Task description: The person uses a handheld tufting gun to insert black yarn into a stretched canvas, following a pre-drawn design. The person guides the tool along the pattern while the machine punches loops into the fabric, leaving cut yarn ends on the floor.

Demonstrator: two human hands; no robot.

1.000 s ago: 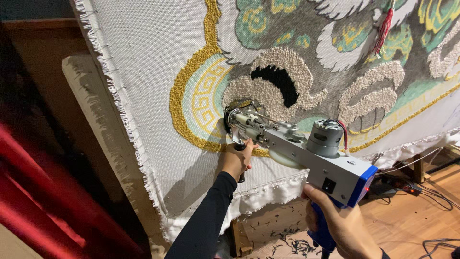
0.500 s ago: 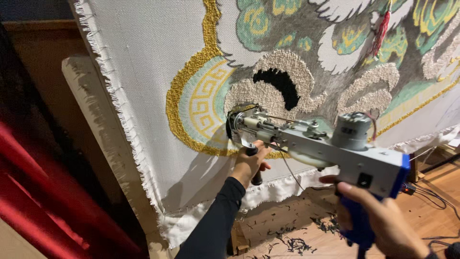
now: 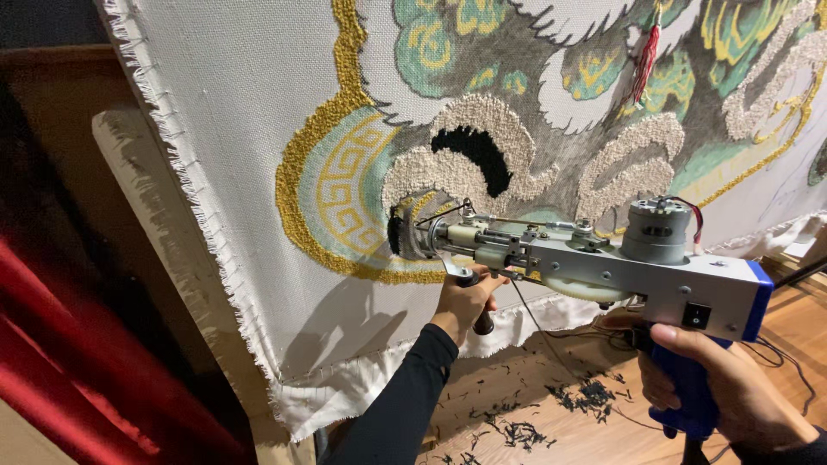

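Tufting gun (image 3: 603, 267) shifted right along cloth (image 3: 258, 172), both hands gripping

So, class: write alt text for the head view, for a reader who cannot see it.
Two hands press a silver, blue-handled tufting gun against pale stretched cloth bearing a gold, green and cream pattern: left hand on its front grip, right hand on the handle.

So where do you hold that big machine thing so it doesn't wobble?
Probably at two places. The tufting gun has a blue pistol grip hanging under its back end, so the right hand wraps it from below. A dark front handle hangs near the needle end, where the left hand grips from underneath.
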